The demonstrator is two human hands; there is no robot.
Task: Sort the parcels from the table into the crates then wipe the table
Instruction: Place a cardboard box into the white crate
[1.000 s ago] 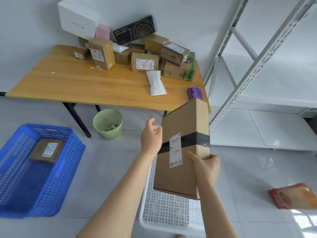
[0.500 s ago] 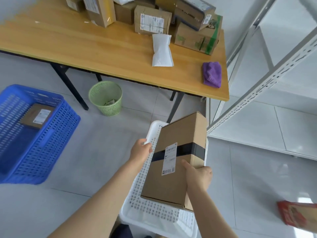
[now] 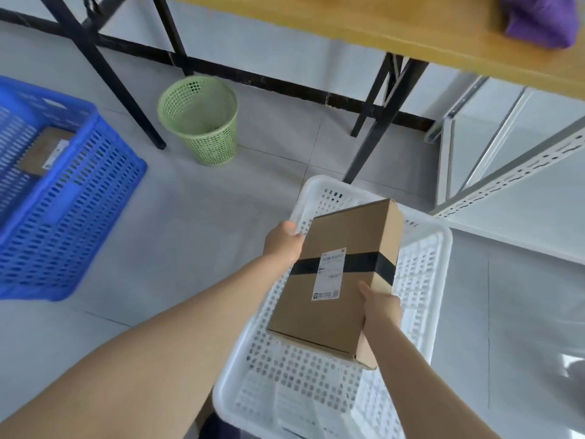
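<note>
Box: the brown box (image 3: 342,280) with the black tape band is held between both hands, tilted, its near end low over the floor of the white crate (image 3: 443,245).
Left hand: the left hand (image 3: 281,245) grips the box's left edge, thumb at the top edge; the fingers go out of sight behind the cardboard.
Right hand: the right hand (image 3: 381,307) holds the near right corner, thumb on the label face, fingers curled underneath.
Change: a second ago the box stood nearly upright at chest height, above the crate; it has now come down inside the crate's walls and leans flatter.
Contact: I cannot tell whether its bottom edge touches the crate floor yet.
Meaning: this parcel is nearly sorted; probably what remains is to lay it flat and slip the fingers out from below.
Blue crate: the blue crate (image 3: 79,198), well left of the left fingers, holds one small parcel (image 3: 42,152).
Table: the table (image 3: 411,33), beyond the fingertips, shows only an edge and the purple cloth (image 3: 541,20); wiping looks far off.
</note>
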